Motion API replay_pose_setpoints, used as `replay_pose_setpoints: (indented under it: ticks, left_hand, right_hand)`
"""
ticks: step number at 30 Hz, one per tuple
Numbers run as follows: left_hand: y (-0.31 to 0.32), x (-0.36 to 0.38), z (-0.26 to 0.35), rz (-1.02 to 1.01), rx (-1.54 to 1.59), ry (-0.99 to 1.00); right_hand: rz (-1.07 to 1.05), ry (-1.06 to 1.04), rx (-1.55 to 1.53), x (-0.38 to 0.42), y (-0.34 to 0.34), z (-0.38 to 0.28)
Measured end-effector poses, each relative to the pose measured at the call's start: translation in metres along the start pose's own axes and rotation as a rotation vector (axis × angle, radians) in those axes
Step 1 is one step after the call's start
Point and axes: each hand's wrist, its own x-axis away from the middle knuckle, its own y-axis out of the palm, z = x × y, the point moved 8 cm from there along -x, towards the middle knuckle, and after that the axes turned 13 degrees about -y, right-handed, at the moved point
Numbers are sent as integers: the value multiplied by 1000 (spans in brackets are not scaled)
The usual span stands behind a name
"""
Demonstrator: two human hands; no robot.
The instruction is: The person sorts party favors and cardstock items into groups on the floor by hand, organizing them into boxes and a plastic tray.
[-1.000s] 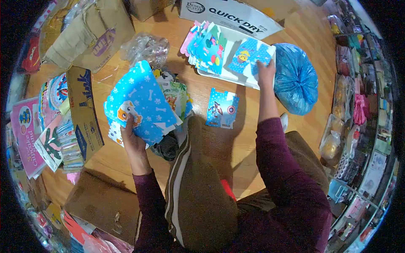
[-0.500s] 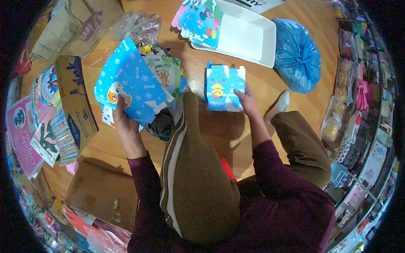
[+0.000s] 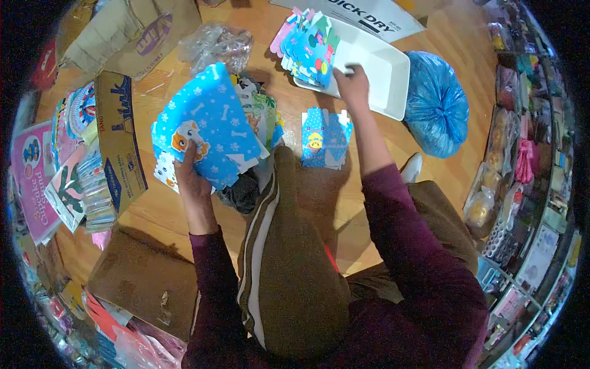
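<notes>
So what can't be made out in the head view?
All in the head view:
- left hand: most fingers, behind the blue paw-print cardboard sheets
- right hand: contact with the colourful printed cards, too blurred
- knotted blue plastic bag: contents, under crinkled film
- white cardboard carton: far part, beyond top edge

A knotted blue plastic bag (image 3: 437,104) sits on the wooden floor (image 3: 458,37). Crumpled clear plastic (image 3: 215,48) lies just beside a worn cardboard box marked "Vim" (image 3: 132,40). At the top, a white box with lettering ending in "DRY" (image 3: 362,17) is cut off by the frame edge. On the left, an upright carton with dark blue lettering (image 3: 123,144) stands against packaged goods, near a pink "Cupcake Stand" pack (image 3: 37,184). Below are a brown cardboard box (image 3: 144,283) and red packaging (image 3: 101,317). Crowded shelves (image 3: 534,246) curve along the right, with a bright pink item (image 3: 525,160) among wrapped goods.
</notes>
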Motion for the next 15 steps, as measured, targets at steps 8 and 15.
replay_pose_setpoints:
  ticks: [8, 15]
  left_hand:
    - [9, 8, 3, 78, -65, 6]
    - [3, 4, 6, 84, -87, -8]
  right_hand:
    - [-100, 345, 27, -63, 88, -32]
    - [-110, 232, -33, -66, 100, -22]
